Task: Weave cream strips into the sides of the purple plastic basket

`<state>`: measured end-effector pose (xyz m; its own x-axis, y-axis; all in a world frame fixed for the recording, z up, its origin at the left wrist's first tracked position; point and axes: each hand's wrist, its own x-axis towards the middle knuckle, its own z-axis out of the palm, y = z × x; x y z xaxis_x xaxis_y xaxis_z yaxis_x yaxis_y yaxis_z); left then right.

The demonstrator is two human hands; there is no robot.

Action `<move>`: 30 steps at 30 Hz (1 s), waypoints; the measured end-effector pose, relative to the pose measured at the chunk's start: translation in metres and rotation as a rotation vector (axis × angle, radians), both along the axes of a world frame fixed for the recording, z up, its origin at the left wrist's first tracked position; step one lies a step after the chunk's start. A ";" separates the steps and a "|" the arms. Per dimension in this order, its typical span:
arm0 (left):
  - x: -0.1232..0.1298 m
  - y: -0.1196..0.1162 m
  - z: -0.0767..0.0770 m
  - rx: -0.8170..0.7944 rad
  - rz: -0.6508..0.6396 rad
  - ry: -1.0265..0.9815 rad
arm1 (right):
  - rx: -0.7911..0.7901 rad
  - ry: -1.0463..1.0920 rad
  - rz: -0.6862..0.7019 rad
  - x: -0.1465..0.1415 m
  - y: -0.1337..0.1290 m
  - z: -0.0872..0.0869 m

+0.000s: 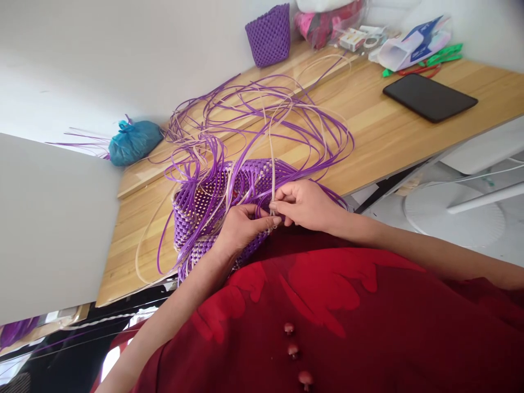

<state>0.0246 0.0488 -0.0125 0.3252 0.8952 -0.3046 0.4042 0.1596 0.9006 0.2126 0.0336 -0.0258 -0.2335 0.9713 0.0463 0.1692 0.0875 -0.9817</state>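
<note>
A partly woven basket (196, 218) in purple and cream plastic strips lies at the table's front edge, against my lap. Long loose strips (327, 128) fan out from its rim over the table. My left hand (245, 226) grips the near rim, thumb and fingers pinched on it. Just right of it, my right hand (301, 204) pinches a cream strip (273, 158) that rises from the rim and curves back over the table. The fingertips of both hands nearly meet, and the exact spot where the strip enters the weave is hidden by them.
A finished-looking small purple basket (268, 35) stands at the back against the wall. A blue plastic bag (135, 142) sits at the left edge. On the right lie a black tablet (429, 97), a white-and-blue packet (417, 46) and green-handled items (446, 53).
</note>
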 end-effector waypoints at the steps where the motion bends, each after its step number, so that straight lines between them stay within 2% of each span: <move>1: 0.000 0.000 0.000 -0.002 -0.001 0.008 | 0.003 0.019 0.002 -0.001 0.000 -0.002; 4: 0.002 0.000 0.000 0.018 -0.001 0.062 | 0.022 0.041 0.000 -0.004 0.001 -0.004; 8: 0.002 0.000 0.003 0.029 -0.003 0.129 | 0.053 -0.023 -0.052 0.002 -0.006 0.001; 10: 0.002 0.000 0.004 0.026 -0.012 0.134 | 0.094 -0.191 -0.067 0.009 -0.014 0.005; 14: 0.000 0.000 0.003 0.020 -0.015 0.094 | 0.300 -0.648 0.077 0.022 -0.030 0.002; 17: -0.001 0.001 0.002 0.011 -0.004 0.086 | 0.404 -0.798 0.068 0.023 -0.033 -0.006; 20: 0.000 0.002 0.002 0.007 -0.003 0.099 | 0.390 -0.861 0.076 0.019 -0.029 -0.012; 23: 0.000 0.001 0.004 0.000 0.002 0.101 | 0.347 -0.737 0.082 0.018 -0.029 -0.010; 28: 0.000 -0.001 0.010 0.042 -0.056 0.148 | 0.105 -0.213 0.146 0.019 -0.035 0.003; 30: -0.001 -0.002 0.012 0.068 -0.077 0.174 | 0.224 -0.111 0.158 0.017 -0.034 0.008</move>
